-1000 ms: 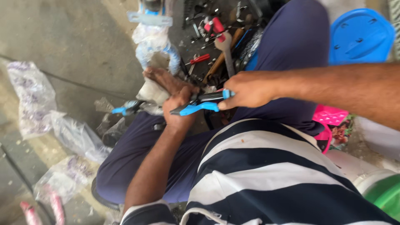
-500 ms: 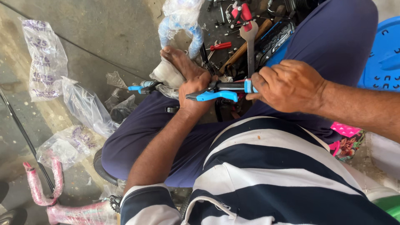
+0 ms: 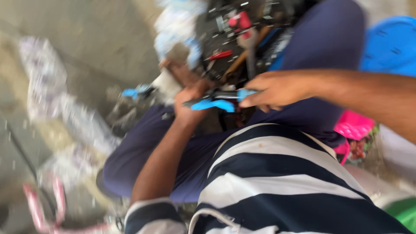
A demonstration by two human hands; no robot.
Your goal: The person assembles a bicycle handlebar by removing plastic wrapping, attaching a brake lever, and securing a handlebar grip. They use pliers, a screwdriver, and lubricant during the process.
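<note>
**Blue-handled pliers held in both hands, work mid-way**

While the picture is smeared by motion, the main facts read clearly enough: the blue-handled metal pliers lie level across the middle of the view, above the lap. The right hand, coming in from 3 o'clock, has its grip closed around the handle end, fingers curled over the bright blue plastic. The left hand, rising from 7 o'clock, is wrapped about the dark nose end of the tool; whether it pinches some small part there I cannot tell, since the blur and the fingers hide it.

As a judgement, the job is in progress rather than finished: the tool is up and engaged between both hands, nothing has been set down, and the spread of loose tools at 12 o'clock lies open as if in use.

Materials and shapes:
- The pliers have smooth, glossy blue plastic handles and a dull dark metal head.
- At 12 o'clock sits a heap of dark metal tools, among them a red-handled one and what looks like a wooden handle.
- A crumpled clear plastic bag lies at 11 o'clock, thin and creased.
- More wrinkled clear plastic wrappers trail down the grey concrete floor at 9 o'clock.
- A round blue plastic stool shows at 2 o'clock, and a pink plastic piece at 3 o'clock.
- Soft navy trousers and a navy-and-white striped shirt fill the foreground.
</note>
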